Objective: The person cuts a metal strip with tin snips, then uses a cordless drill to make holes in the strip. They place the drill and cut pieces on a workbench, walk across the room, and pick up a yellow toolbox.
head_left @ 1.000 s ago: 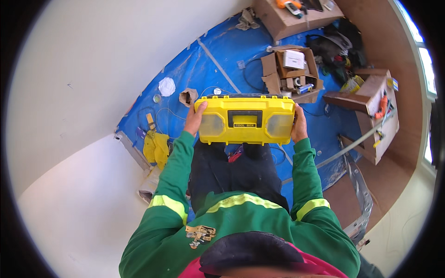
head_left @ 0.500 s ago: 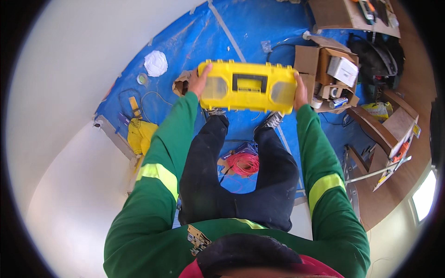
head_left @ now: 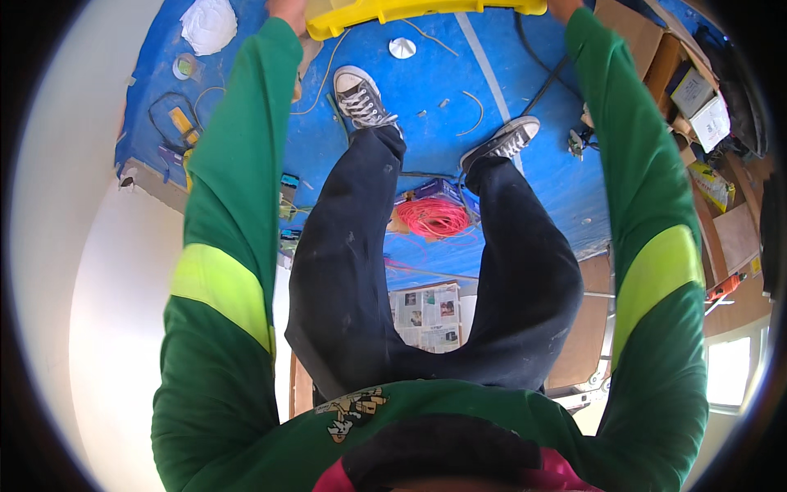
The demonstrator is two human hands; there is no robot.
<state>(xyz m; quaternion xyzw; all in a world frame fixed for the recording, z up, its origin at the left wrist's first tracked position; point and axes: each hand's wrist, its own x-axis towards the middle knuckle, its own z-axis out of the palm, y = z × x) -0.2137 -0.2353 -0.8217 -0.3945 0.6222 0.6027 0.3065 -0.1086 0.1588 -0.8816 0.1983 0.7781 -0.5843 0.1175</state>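
Observation:
A yellow plastic tool case [head_left: 361, 18] is held out in front of me, cut off by the top of the view so that only its near edge shows. My left hand [head_left: 288, 11] grips its left end, while my right hand [head_left: 566, 8] is at its right end; the fingers of both are mostly out of the picture. Both arms, in green sleeves with yellow bands, reach far forward. Below the case, a white round piece [head_left: 402, 47] lies on the blue floor sheet [head_left: 443, 98], near my left sneaker [head_left: 361, 98].
A coil of pinkish-red cable [head_left: 433, 218] lies between my legs, with newspaper sheets [head_left: 429, 317] nearer. To the right are a dark cable [head_left: 545, 100], a cardboard box [head_left: 631, 37] and wooden boards. Crumpled white material [head_left: 208, 26] lies far left by the wall.
The tool case and both hands have shifted up in the picture and partly out of it. My view has tilted back toward my legs, and both sneakers now show fully.

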